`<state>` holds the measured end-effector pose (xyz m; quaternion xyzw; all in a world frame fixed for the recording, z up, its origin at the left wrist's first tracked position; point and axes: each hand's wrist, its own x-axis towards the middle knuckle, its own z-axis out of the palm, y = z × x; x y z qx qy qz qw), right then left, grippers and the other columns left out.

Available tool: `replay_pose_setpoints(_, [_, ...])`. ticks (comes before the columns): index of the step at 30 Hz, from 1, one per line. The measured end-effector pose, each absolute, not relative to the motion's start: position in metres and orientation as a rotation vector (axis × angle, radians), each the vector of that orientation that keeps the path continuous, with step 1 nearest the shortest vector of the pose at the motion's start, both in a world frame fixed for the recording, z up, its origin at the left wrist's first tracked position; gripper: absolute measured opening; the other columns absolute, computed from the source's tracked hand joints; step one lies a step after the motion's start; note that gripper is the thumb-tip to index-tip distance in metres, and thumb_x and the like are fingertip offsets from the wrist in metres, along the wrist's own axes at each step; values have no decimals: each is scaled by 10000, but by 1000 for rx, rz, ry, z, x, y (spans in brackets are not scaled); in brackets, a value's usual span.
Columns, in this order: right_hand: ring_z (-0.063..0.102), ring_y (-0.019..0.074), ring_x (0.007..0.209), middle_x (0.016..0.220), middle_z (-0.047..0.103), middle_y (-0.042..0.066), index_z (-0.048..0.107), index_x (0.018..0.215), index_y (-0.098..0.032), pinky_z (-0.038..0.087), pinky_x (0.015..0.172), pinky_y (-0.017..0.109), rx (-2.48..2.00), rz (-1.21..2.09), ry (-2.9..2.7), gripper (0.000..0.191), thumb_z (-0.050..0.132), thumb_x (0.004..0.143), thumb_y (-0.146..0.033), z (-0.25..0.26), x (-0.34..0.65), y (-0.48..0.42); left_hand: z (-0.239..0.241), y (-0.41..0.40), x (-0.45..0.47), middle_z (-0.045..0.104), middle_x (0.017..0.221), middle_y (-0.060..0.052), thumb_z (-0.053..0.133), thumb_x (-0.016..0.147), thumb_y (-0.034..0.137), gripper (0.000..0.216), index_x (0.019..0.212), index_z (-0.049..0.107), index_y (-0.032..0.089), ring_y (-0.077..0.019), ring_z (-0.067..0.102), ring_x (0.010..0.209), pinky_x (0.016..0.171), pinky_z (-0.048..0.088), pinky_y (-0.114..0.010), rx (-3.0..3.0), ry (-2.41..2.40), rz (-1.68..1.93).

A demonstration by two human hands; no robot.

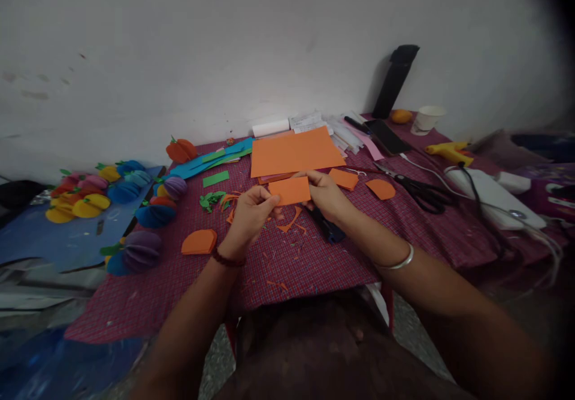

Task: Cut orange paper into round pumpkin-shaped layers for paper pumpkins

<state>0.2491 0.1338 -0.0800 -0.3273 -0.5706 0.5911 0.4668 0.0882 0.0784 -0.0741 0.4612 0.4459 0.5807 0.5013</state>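
Observation:
Between my two hands is a small orange paper rectangle (291, 191), held above the table. My left hand (253, 211) pinches its left end with the thumb on top. The right end is gripped by my right hand (327, 195). Under my right wrist lies a dark stapler-like tool (331, 231), partly hidden. A stack of rounded orange paper pieces (199, 242) rests left of my left hand. Right of my right hand are more orange pieces (344, 179) and a rounded one (381, 189). Large orange sheets (296, 151) lie behind my hands.
Black scissors (417, 191), a phone (386, 136) and a yellow glue gun (450, 151) with cords lie to the right. A paper cup (427, 120) stands at the back. Colourful paper balls (142, 250) sit at left. Green scraps (212, 201) and orange trimmings litter the checked cloth (251, 283).

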Motion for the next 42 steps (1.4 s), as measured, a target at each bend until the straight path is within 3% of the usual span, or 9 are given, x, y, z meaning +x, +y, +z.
replay_pose_setpoints(5, [371, 55, 358, 472, 482, -76, 635, 841, -173, 281, 349, 185, -735, 1515, -1403, 167, 564, 773, -309, -76, 252, 135, -73, 79, 87, 605, 471, 32, 747, 652, 257, 272, 590, 499, 163, -81, 552, 373, 408, 461, -182, 1162, 1099, 1449])
replay_pose_setpoints(10, [418, 83, 384, 503, 496, -42, 600, 840, -170, 325, 384, 219, -769, 1380, -1497, 367, 410, 898, -479, -72, 256, 131, -73, 78, 87, 601, 458, 38, 718, 673, 245, 256, 599, 486, 167, -82, 550, 362, 394, 433, -169, 1210, 1151, 1452])
replay_pose_setpoints(14, [428, 96, 403, 524, 490, -26, 573, 826, -179, 330, 390, 233, -799, 1282, -1589, 395, 394, 918, -519, -73, 258, 130, -72, 77, 88, 593, 456, 39, 707, 673, 247, 247, 598, 484, 172, -84, 549, 362, 401, 441, -178, 1230, 1182, 1456])
replay_pose_setpoints(22, [451, 96, 498, 637, 507, -44, 541, 944, -186, 347, 427, 224, -826, 1357, -1639, 248, 602, 811, -386, -69, 255, 127, -67, 75, 88, 592, 442, 28, 665, 697, 219, 225, 590, 470, 183, -100, 569, 381, 413, 437, -187, 1343, 1308, 1438])
replay_pose_setpoints(34, [448, 77, 477, 659, 526, -48, 527, 958, -189, 358, 412, 215, -822, 1454, -1577, 242, 635, 771, -298, -71, 252, 127, -69, 77, 90, 555, 434, 48, 676, 689, 173, 240, 598, 454, 181, -90, 544, 358, 396, 422, -182, 1296, 1283, 1461])
replay_pose_setpoints(39, [490, 73, 472, 685, 546, -58, 516, 1093, -200, 404, 434, 212, -755, 1393, -1500, 361, 650, 771, -293, -75, 249, 125, -70, 75, 98, 611, 643, 77, 754, 621, 146, 318, 862, 551, 190, -50, 536, 432, 451, 452, -175, 896, 965, 1626])
replay_pose_setpoints(42, [494, 80, 481, 669, 533, -58, 526, 1131, -206, 419, 459, 221, -745, 1269, -1526, 363, 638, 794, -285, -75, 247, 119, -74, 71, 109, 634, 698, 35, 790, 605, 190, 326, 869, 599, 160, -55, 561, 527, 509, 457, -173, 686, 849, 1470])
